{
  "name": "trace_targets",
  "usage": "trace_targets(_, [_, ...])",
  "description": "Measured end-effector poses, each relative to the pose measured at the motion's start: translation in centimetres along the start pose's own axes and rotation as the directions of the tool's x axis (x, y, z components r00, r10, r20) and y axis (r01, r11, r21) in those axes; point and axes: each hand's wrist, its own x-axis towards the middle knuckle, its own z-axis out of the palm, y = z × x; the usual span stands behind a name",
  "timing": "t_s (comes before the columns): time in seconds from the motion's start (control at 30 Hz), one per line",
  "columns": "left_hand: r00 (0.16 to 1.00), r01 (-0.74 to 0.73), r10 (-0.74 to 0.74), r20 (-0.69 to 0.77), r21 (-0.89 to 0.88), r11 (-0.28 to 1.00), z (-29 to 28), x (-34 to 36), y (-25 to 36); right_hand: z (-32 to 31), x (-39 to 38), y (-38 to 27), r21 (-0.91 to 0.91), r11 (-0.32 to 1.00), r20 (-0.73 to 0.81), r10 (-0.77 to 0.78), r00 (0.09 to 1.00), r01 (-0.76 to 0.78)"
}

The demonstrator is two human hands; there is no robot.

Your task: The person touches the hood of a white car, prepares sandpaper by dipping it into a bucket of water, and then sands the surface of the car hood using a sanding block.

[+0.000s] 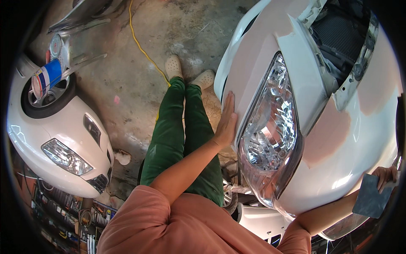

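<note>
My left hand (228,119) lies flat, fingers stretched out, along the pink-filled left edge of a white car's front body panel (249,55), just beside its clear headlight (270,118). At the far right, my right hand (385,175) is closed on a grey square sheet (368,194), held over the panel's lower right part. Pinkish filler patches (325,135) show on the white paint between the headlight and that hand. Above the headlight an open gap in the bodywork shows a dark grille (334,29).
A second white car (63,127) stands at the left, with cans (48,76) above its wheel. A yellow cable (148,57) runs over the concrete floor (105,51) near my shoes (198,78). Shelves with tools and small items (76,211) are at the lower left.
</note>
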Motion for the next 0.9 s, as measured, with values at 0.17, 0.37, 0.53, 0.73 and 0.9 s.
trace_targets(0.17, [0.998, -0.008, 0.010, 0.063, -0.038, 0.999, -1.0, 5.7, -1.1, -0.4, -0.2, -0.5, 0.000, 1.000, 0.012, 0.006, 1.000, -0.006])
trace_targets(0.37, [0.991, -0.113, 0.117, 0.060, -0.066, 0.991, 0.4, 23.7, 0.7, -0.4, 0.3, -0.9, -0.118, 0.989, 0.086, 0.096, 0.992, -0.085])
trace_targets(0.53, [0.962, -0.229, 0.219, 0.161, 0.041, 0.973, 0.3, 27.9, 1.7, 0.8, 0.1, 0.4, -0.156, 0.986, -0.024, -0.061, 0.998, 0.057])
trace_targets(0.73, [0.998, -0.021, 0.020, 0.055, 0.000, 1.000, -0.3, 18.9, -0.9, 1.6, -0.8, 2.1, -0.088, 0.994, -0.030, -0.071, 0.997, 0.069])
trace_targets(0.9, [0.999, 0.034, -0.034, 0.027, -0.004, 0.999, -0.6, 12.7, -2.1, 1.1, -0.8, 2.1, -0.050, 0.998, -0.020, -0.045, 0.999, 0.044])
